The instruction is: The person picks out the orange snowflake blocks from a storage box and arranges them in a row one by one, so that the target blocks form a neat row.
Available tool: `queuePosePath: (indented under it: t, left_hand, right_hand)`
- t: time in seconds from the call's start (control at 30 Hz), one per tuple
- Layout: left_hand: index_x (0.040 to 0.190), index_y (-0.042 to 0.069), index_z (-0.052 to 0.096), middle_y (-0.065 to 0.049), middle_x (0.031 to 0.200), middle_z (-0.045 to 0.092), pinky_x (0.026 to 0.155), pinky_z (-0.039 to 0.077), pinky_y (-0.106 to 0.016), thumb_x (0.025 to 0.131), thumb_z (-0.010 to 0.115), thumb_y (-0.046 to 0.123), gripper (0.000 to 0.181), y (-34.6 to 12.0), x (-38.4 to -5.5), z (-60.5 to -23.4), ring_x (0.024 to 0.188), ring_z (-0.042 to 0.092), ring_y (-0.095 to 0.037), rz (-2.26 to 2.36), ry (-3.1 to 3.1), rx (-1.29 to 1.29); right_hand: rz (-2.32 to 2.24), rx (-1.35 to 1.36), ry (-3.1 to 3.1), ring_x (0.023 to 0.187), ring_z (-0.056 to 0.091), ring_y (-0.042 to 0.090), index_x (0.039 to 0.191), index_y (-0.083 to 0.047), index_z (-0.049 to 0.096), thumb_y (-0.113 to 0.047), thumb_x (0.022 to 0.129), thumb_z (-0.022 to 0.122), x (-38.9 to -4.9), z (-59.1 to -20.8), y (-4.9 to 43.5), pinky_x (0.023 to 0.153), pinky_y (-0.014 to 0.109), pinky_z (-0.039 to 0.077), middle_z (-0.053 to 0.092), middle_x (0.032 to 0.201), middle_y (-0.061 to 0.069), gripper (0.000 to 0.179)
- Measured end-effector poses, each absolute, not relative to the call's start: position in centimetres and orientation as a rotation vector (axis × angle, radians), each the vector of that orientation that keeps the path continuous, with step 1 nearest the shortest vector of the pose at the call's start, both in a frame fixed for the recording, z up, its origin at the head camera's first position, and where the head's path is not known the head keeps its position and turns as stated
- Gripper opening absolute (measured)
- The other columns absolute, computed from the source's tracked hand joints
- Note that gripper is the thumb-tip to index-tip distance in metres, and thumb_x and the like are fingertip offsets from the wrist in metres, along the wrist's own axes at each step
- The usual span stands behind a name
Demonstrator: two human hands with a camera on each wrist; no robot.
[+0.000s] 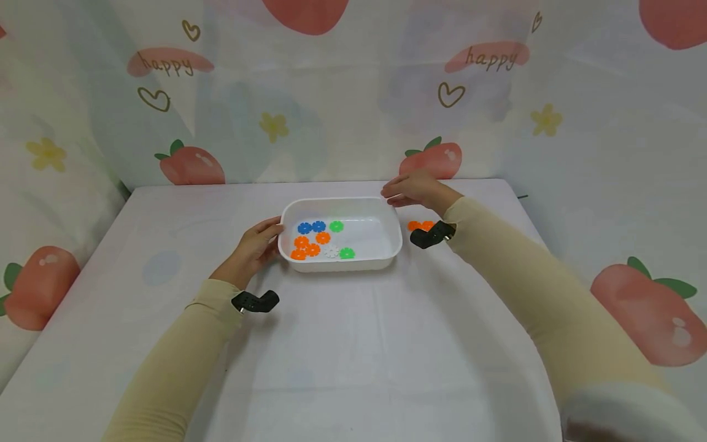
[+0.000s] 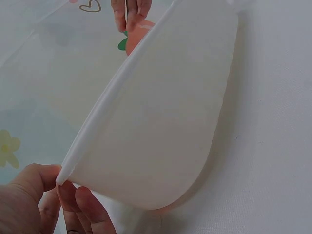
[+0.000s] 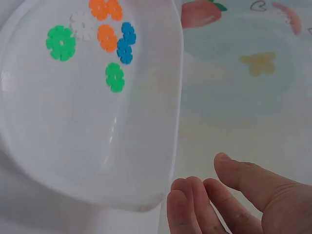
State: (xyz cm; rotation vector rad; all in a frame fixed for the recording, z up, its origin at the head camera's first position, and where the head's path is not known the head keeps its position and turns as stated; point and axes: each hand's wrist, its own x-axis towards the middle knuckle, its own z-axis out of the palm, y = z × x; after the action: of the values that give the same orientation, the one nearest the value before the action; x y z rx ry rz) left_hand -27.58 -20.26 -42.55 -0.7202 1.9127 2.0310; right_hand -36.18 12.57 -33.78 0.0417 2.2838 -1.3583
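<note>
A white plastic tray (image 1: 364,265) with rounded corners is near the back of the table. Inside it lie small flower-shaped plastic discs: several orange discs (image 1: 312,250), two blue discs (image 1: 318,226), two green discs (image 1: 347,253) and a white disc (image 1: 331,251). My left hand (image 1: 251,248) pinches the tray's left end, thumb over the rim (image 2: 92,119) and fingers beneath. By the far right corner, my right hand (image 1: 418,188) has its fingers extended beside the rim, thumb apart in the right wrist view; whether the fingertips touch the tray I cannot tell.
Orange discs (image 1: 414,226) lie on the table to the right of the tray, partly behind the right wrist's black strap (image 1: 433,234). A white cloth covers the table (image 1: 342,356). A printed cloth backdrop (image 1: 342,92) rises behind its back edge.
</note>
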Motion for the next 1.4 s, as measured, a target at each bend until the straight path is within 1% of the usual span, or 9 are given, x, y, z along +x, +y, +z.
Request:
queuePosePath:
  t: [0.1,0.3,0.57,0.67,0.83,0.93,1.17,1.27,1.4]
  left_hand:
    - [0.141,0.027,0.054,0.000,0.142,0.050,0.070,0.045,-0.018,0.098,0.062,0.029,0.045,-20.3,-27.6,-42.6,0.102,0.049,-0.017,2.038,1.911,-0.718]
    - [0.141,0.027,0.054,0.000,0.142,0.049,0.070,0.045,-0.017,0.098,0.061,0.029,0.044,-20.4,-27.7,-42.7,0.100,0.049,-0.017,2.040,1.918,-0.698]
    - [0.142,0.027,0.053,0.000,0.143,0.049,0.072,0.045,-0.018,0.098,0.061,0.030,0.045,-20.4,-27.8,-42.9,0.100,0.049,-0.017,2.029,1.932,-0.695]
    - [0.142,0.028,0.053,0.001,0.142,0.049,0.072,0.045,-0.018,0.098,0.061,0.030,0.045,-20.4,-27.8,-42.9,0.100,0.049,-0.017,2.019,1.938,-0.702]
    - [0.142,0.027,0.054,0.000,0.143,0.049,0.071,0.046,-0.018,0.097,0.062,0.029,0.045,-20.4,-27.8,-42.9,0.099,0.050,-0.016,2.031,1.924,-0.704]
    - [0.141,0.026,0.054,0.000,0.142,0.050,0.071,0.046,-0.018,0.097,0.063,0.029,0.045,-20.3,-27.8,-42.9,0.099,0.050,-0.016,2.043,1.916,-0.706]
    - [0.141,0.027,0.054,0.000,0.138,0.050,0.073,0.046,-0.019,0.097,0.063,0.029,0.045,-20.4,-27.8,-43.1,0.099,0.049,-0.016,2.039,1.917,-0.709]
    - [0.141,0.027,0.054,0.000,0.138,0.051,0.072,0.045,-0.019,0.097,0.063,0.029,0.045,-20.4,-27.9,-43.1,0.098,0.050,-0.016,2.042,1.914,-0.708]
    - [0.141,0.025,0.055,0.000,0.136,0.052,0.067,0.044,-0.019,0.097,0.063,0.027,0.045,-20.3,-27.8,-43.0,0.095,0.050,-0.016,2.066,1.902,-0.707]
  right_hand:
    - [-1.371,0.021,2.268,0.119,0.060,0.032,0.131,0.003,0.058,-0.015,0.097,0.063,-36.2,-33.9,10.9,0.099,0.037,0.050,0.059,0.133,0.019,0.039]
    - [-1.420,-0.021,2.239,0.115,0.063,0.031,0.127,0.003,0.062,-0.010,0.094,0.066,-35.7,-34.4,7.9,0.094,0.034,0.052,0.062,0.129,0.020,0.036]
    - [-1.367,-0.034,2.281,0.106,0.068,0.028,0.120,-0.001,0.068,-0.017,0.091,0.071,-35.2,-36.1,4.9,0.087,0.030,0.055,0.068,0.121,0.015,0.033]
    - [-1.363,-0.028,2.277,0.105,0.068,0.028,0.118,0.000,0.069,-0.017,0.091,0.072,-35.0,-36.9,3.9,0.086,0.029,0.056,0.069,0.118,0.015,0.031]
    - [-1.335,-0.032,2.296,0.102,0.069,0.026,0.115,-0.002,0.070,-0.019,0.091,0.071,-34.5,-38.0,2.8,0.083,0.026,0.056,0.071,0.114,0.012,0.029]
    - [-1.327,-0.026,2.315,0.098,0.070,0.025,0.114,-0.003,0.071,-0.019,0.090,0.073,-34.1,-38.7,2.5,0.082,0.024,0.056,0.072,0.111,0.011,0.029]
    - [-1.268,-0.080,2.374,0.089,0.071,0.025,0.111,-0.003,0.073,-0.020,0.085,0.078,-33.5,-40.2,2.1,0.081,0.026,0.056,0.073,0.102,0.013,0.032]
    - [-1.216,-0.093,2.427,0.081,0.069,0.021,0.111,-0.005,0.074,-0.022,0.083,0.080,-33.4,-40.7,1.9,0.076,0.023,0.054,0.074,0.094,0.012,0.034]
    - [-1.157,-0.096,2.487,0.071,0.063,0.015,0.111,-0.007,0.075,-0.024,0.083,0.081,-33.5,-41.3,1.6,0.066,0.019,0.046,0.072,0.082,0.008,0.034]
